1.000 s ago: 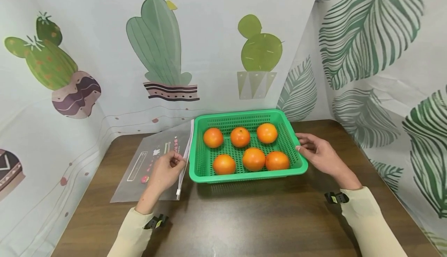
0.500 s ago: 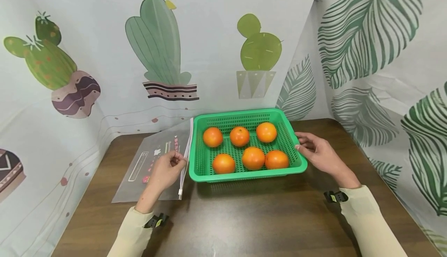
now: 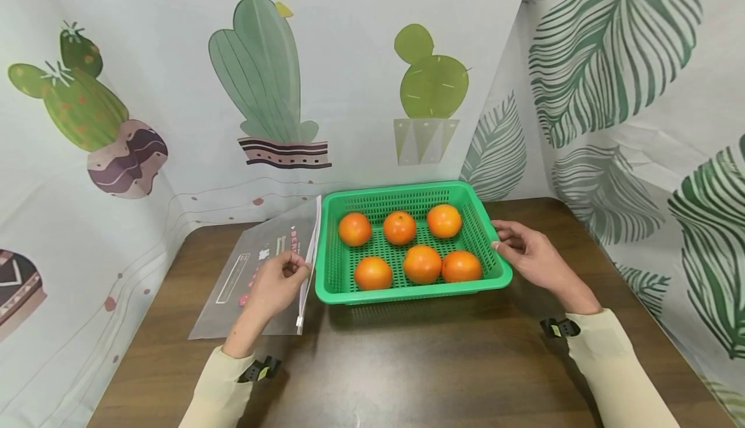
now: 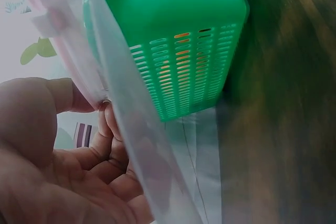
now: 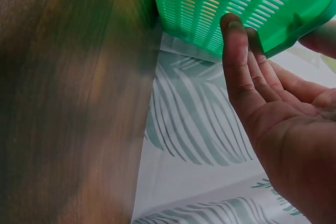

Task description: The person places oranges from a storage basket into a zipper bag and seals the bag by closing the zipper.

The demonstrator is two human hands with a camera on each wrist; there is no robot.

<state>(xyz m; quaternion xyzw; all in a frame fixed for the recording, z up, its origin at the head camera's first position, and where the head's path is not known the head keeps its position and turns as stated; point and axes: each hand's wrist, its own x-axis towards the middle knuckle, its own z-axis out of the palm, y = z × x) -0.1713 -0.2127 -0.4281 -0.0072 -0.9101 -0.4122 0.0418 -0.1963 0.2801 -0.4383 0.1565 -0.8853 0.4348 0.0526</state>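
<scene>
A green plastic basket (image 3: 407, 295) with slotted walls stands at the back of the table, holding several round, glossy orange fruits (image 3: 423, 264) whose exact kind I cannot tell. My left hand (image 3: 279, 286) pinches the zip edge of a translucent zip bag (image 3: 233, 266) between thumb and fingertips, just left of the basket. The bag's white slider (image 3: 299, 322) shows near its front corner. At the basket's right end, my right hand (image 3: 532, 256) grips the rim, thumb over it and fingers (image 5: 239, 61) against the outer wall.
The dark wooden table (image 3: 419, 363) runs up to a hanging cloth (image 3: 349, 59) printed with cacti. A second cloth with leaf prints (image 3: 611, 59) hangs along the right. Both wrists wear black straps.
The bag's outer left corner has shifted slightly to the right. Both hands keep their places, and the basket and fruits look unmoved.
</scene>
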